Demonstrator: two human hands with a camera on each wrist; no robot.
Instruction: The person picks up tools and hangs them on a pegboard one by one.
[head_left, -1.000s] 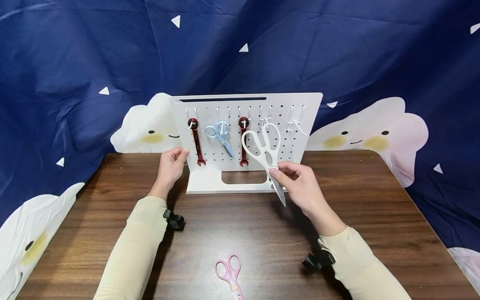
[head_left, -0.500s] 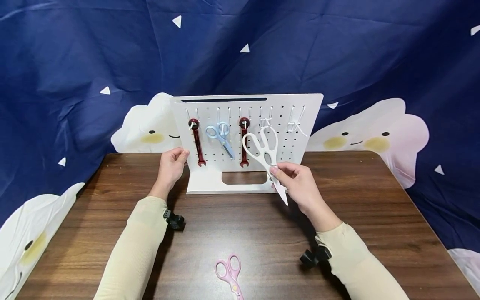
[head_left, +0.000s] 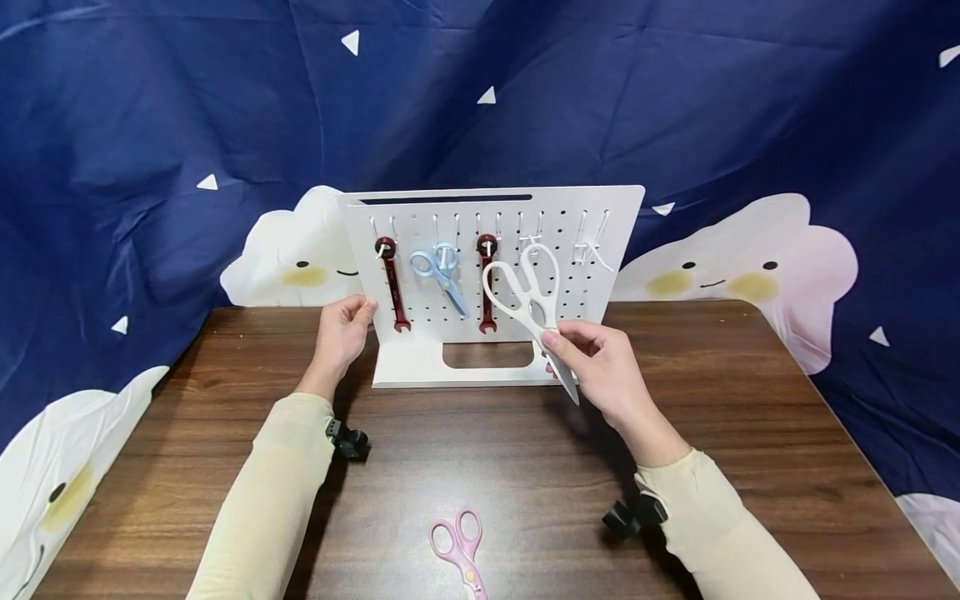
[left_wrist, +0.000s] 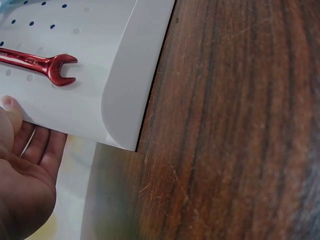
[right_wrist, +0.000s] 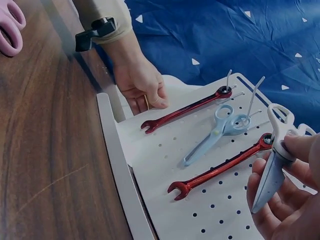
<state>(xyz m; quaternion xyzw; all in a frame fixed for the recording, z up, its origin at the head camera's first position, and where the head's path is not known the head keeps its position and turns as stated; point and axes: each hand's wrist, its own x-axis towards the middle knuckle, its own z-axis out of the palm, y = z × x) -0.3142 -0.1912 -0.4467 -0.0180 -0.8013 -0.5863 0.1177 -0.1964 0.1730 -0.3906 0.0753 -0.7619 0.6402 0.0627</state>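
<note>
My right hand [head_left: 603, 367] pinches white kitchen scissors [head_left: 538, 310] by the blades, between thumb and fingers. Their handle loops point up and overlap the right part of a white pegboard [head_left: 408, 367] in the head view; the blade tips point down. At the board's left edge, my left hand [head_left: 343, 333] grips it, thumb in front and fingers behind, as the left wrist view shows. On the board's hooks hang two red wrenches, the left wrench [head_left: 393, 287] and the right wrench [head_left: 487, 315], with light blue scissors [head_left: 450, 287] between them.
Hooks [head_left: 592, 250] without tools stick out at the board's right side. Pink scissors [head_left: 463, 550] lie on the wooden table [head_left: 405, 475] near its front. A blue curtain [head_left: 480, 92] with cloud prints hangs behind the board.
The white scissors have shifted and turned slightly in my right hand, staying in front of the board. My left hand keeps its grip on the board's edge.
</note>
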